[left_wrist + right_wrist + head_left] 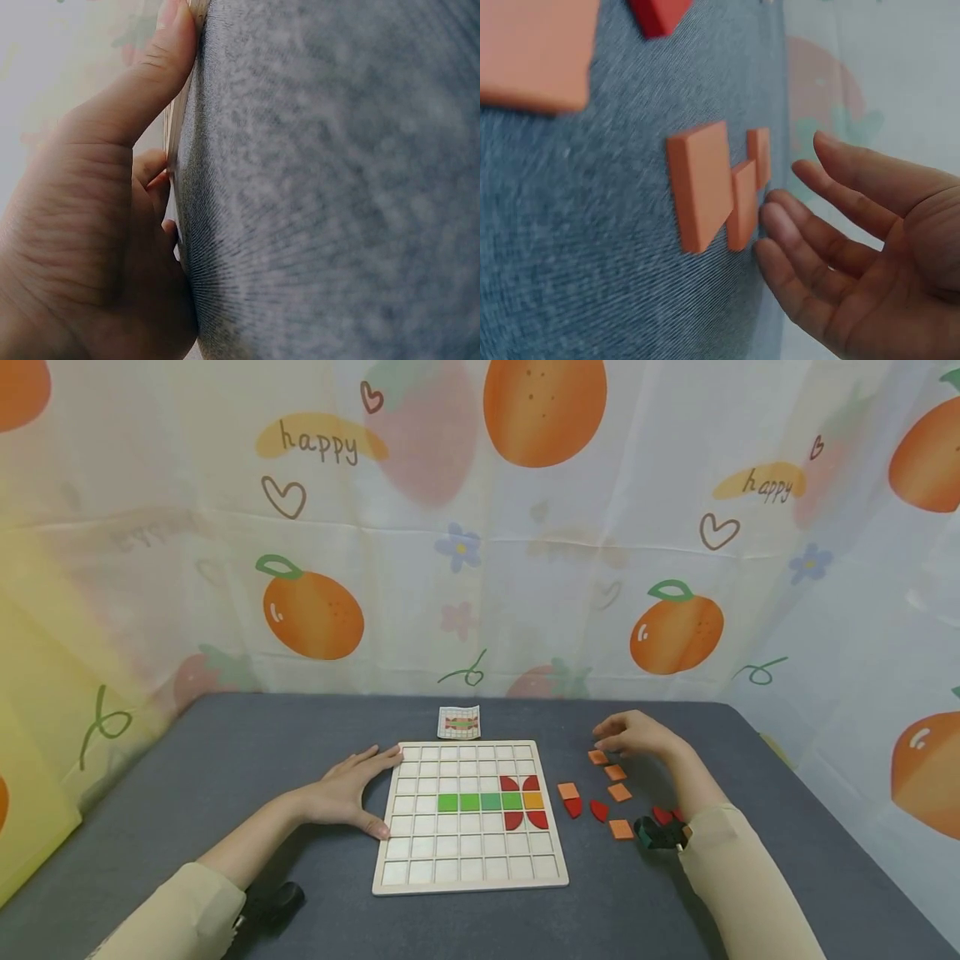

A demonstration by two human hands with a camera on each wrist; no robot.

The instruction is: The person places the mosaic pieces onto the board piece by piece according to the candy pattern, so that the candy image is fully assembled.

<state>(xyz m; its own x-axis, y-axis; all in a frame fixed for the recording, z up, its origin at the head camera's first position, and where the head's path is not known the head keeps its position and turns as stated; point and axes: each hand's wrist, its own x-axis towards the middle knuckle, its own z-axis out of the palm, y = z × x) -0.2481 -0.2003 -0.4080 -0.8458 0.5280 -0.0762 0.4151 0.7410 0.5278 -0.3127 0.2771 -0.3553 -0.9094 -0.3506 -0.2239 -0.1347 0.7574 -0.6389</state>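
Note:
A white gridded board point(468, 888) lies on the table with a row of green tiles point(469, 802), a teal tile point(491, 802) and an orange tile point(532, 800) in it. Red rounded pieces point(513, 820) sit above and below the row's right end. My left hand point(337, 792) is spread at the board's left edge, its thumb near the middle and fingertips at the upper corner. Over the far right, my right hand point(637, 733) hovers with loosely bent fingers and nothing between them. Just beneath its fingertips is a loose orange square tile point(597, 757).
More orange tiles point(619, 792) and loose red pieces point(598, 810) are scattered right of the board, some by the right wrist. A small pattern card point(459, 723) lies behind the board. A fruit-print curtain point(525, 610) hangs at the table's back edge.

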